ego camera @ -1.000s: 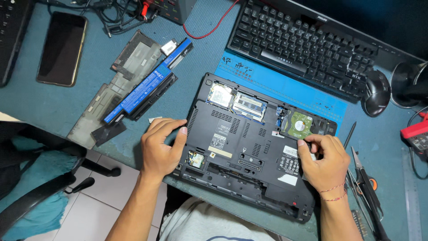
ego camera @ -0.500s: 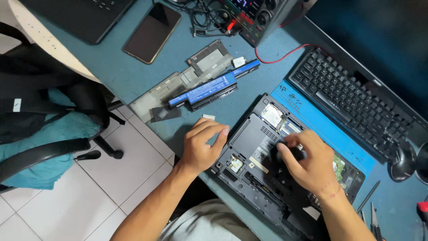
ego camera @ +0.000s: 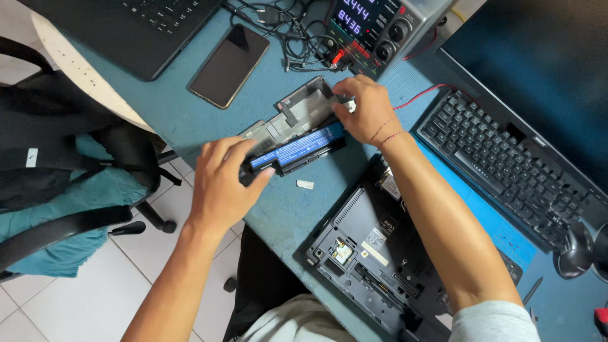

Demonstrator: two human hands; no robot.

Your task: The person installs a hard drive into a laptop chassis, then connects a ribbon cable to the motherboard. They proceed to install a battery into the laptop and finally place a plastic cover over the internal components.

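from the head view, my left hand is clamped around the near end of a long black laptop battery with a blue label, fingers curled over its top edge, while my right hand is closed on its far end, so my two hands sit well apart with the battery spanning between them. the battery lies slantwise on the blue worktop, just against a grey plastic cover panel that sits behind it. a small white scrap lies on the worktop just in front of the battery. under my right forearm rests the opened black laptop base, underside up, hanging partly over the near edge of the worktop. a dark phone lies beyond the panel, a bench power supply with tangled cables stands near my right hand, and a black keyboard runs along the right with a mouse at its end.
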